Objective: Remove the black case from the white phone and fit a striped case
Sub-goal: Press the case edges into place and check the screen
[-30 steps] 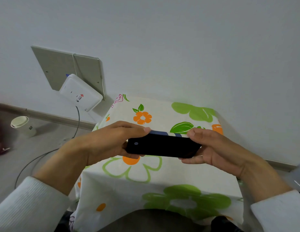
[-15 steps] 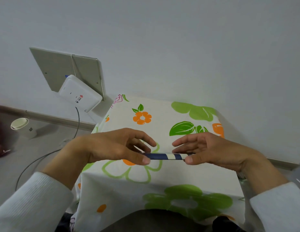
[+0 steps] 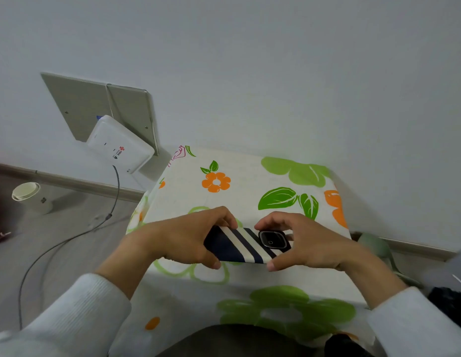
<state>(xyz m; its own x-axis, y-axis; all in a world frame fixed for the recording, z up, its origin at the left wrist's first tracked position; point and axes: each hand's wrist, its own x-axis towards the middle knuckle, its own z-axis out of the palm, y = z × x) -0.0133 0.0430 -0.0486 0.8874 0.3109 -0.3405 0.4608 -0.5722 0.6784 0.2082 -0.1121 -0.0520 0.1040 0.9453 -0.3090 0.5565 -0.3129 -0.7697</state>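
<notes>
Two hands — left hand (image 3: 184,239), right hand (image 3: 305,244) — clasp the striped case (image 3: 239,244).

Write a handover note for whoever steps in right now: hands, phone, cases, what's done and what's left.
Left hand: grips the left end of the striped case.
Right hand: grips the right end, by the camera module.
The case is held back-up over the floral tablecloth, camera showing through the cutout, so the phone seems to be inside.
Black case: not visible.
Left: check all edges are seated; set it down.
</notes>
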